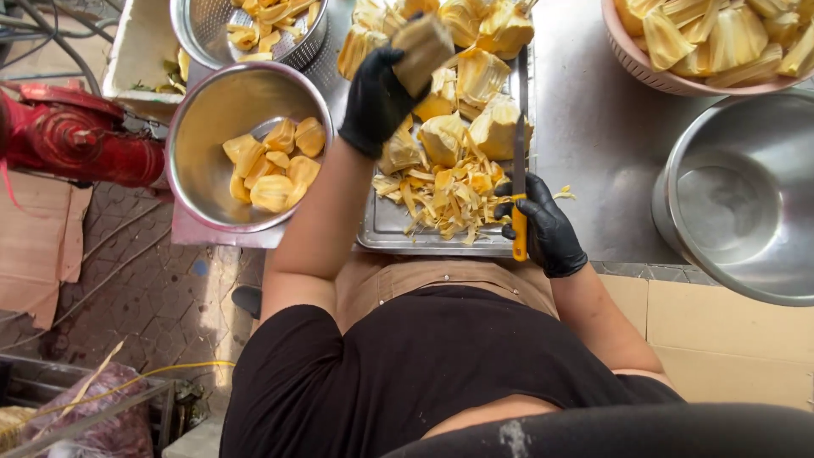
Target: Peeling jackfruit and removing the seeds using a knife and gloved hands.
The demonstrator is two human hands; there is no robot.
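My left hand [379,100], in a black glove, has its fingers clamped on a jackfruit piece [421,51] above the far end of the metal tray [381,229]. My right hand [547,231] grips a yellow-handled knife [519,191] at the tray's near right corner, blade pointing away. A steel bowl [203,161] of peeled pods [273,164] sits left of the tray on the tabletop [593,127].

A jackfruit piece [421,49] is gripped by the gloved left hand [379,97] above the far part of the tray [381,229], while an orange-handled knife [519,191] is held upright by the right hand [547,227] at the tray's near right corner, a bowl [203,170] of pods lying to the left.
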